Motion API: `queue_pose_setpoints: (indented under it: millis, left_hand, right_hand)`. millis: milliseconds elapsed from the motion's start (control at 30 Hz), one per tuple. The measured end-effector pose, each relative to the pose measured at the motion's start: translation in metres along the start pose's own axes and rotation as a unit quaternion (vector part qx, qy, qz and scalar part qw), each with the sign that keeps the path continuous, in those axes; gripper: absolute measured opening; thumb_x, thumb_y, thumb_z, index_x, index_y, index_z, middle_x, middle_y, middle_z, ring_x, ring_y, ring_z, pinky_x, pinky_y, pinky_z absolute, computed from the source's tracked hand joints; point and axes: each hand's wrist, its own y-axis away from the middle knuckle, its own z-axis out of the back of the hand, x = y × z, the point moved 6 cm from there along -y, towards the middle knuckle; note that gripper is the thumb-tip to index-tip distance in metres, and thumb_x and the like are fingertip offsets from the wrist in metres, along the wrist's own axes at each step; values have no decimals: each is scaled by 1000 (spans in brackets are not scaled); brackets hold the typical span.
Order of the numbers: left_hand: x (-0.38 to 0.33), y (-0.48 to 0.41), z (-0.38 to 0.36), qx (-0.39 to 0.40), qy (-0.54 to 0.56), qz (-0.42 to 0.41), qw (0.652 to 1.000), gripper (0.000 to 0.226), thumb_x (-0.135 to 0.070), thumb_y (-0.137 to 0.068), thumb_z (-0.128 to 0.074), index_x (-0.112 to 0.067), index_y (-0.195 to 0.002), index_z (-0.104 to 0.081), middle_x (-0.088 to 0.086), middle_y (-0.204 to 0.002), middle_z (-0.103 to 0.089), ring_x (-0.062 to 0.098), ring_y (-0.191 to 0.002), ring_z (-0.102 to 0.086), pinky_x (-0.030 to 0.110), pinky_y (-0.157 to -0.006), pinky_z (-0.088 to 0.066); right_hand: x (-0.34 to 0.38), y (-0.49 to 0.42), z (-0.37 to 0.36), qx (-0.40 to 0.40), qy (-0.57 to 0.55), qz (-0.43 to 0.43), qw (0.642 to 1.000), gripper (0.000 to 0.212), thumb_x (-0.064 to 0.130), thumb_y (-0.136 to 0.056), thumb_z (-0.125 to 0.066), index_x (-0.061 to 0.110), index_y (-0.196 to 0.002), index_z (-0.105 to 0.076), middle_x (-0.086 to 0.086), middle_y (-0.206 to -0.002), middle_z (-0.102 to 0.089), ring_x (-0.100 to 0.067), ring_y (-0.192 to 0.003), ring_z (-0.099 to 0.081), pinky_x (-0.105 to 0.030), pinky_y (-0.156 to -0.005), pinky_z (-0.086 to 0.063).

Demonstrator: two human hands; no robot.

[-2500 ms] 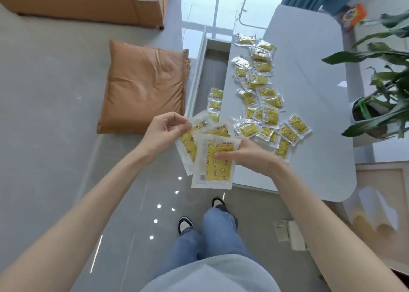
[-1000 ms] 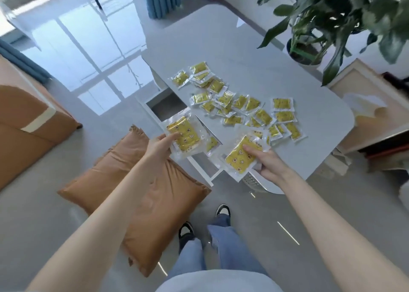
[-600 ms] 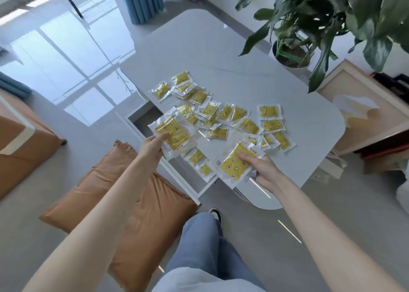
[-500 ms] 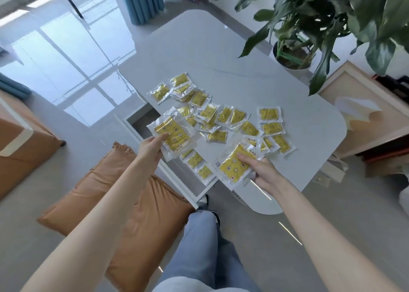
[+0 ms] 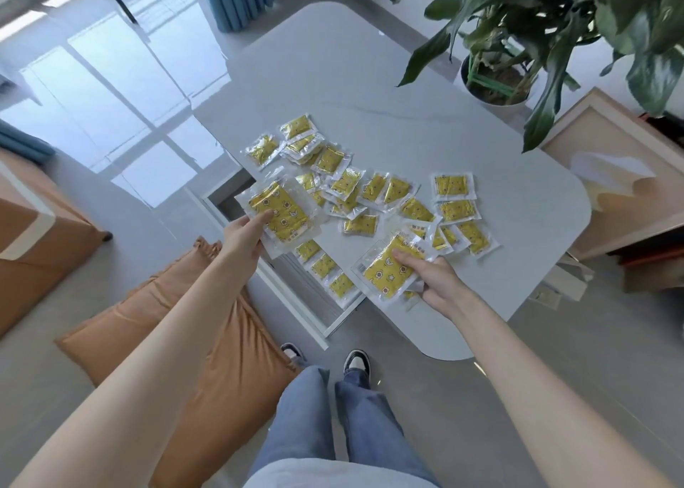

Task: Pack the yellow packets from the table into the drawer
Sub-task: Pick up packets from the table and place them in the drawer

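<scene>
Several yellow packets (image 5: 374, 187) in clear wrappers lie scattered on the pale grey table (image 5: 388, 91). An open white drawer (image 5: 296, 302) juts from the table's left side, with three packets (image 5: 324, 265) lying in a row inside. My left hand (image 5: 244, 237) holds a small stack of packets (image 5: 281, 213) above the drawer's far part. My right hand (image 5: 436, 284) grips another packet or stack (image 5: 390, 269) at the table's near edge, beside the drawer's front corner.
A tan cushion (image 5: 207, 347) lies on the floor left of the drawer, near my feet (image 5: 355, 361). A potted plant (image 5: 496, 84) stands at the table's far right. A brown sofa (image 5: 33, 243) is at the left, a wooden frame (image 5: 622, 191) at the right.
The stack I held in both hands is split, one part in each hand. My view has swung round the table; my feet have shifted. Both hands stay over the drawer area.
</scene>
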Motion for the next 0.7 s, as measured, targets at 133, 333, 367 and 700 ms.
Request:
queue_pose_setpoints:
  millis: [133,333,367,700]
  left_hand:
    - [4,-6,8,-1,-10,-3,1000,34,-21,-90,-62,2,-115,-61,1,-75,-65,24,-51,-59,25,-54,-49]
    - [27,-40,34,16,-19,45,999,28,-27,-78,-74,-7,-92,-61,12,-95,-61,20,-73,-57,34,-74,-46]
    - [29,-48,38,22,-37,49,998,36,-31,-75,-76,-6,-96,-62,11,-95,-57,20,-68,-51,35,-68,-43]
    - [11,-107,3,152,-150,16,977,2,-17,-90,-61,-16,-90,-63,4,-88,-70,9,-63,-71,23,-59,-59]
  right_hand:
    - [-6,-5,-8,4,-8,-13,1000,14,1,-83,-69,1,-97,-67,-5,-81,-73,-10,-63,-71,-27,-61,-60]
    - [-23,-30,-21,-5,-17,-36,999,48,6,-79,-75,-2,-122,-55,-11,-102,-72,-13,-77,-72,-32,-74,-60]
    - [-26,-35,-23,-8,-22,-34,999,51,6,-79,-75,-3,-125,-53,-11,-103,-71,-14,-79,-72,-31,-74,-60]
    - [-55,-92,-37,-65,-73,-15,995,93,15,-67,-85,12,-144,-33,-12,-131,-60,-23,-117,-59,-48,-104,-45]
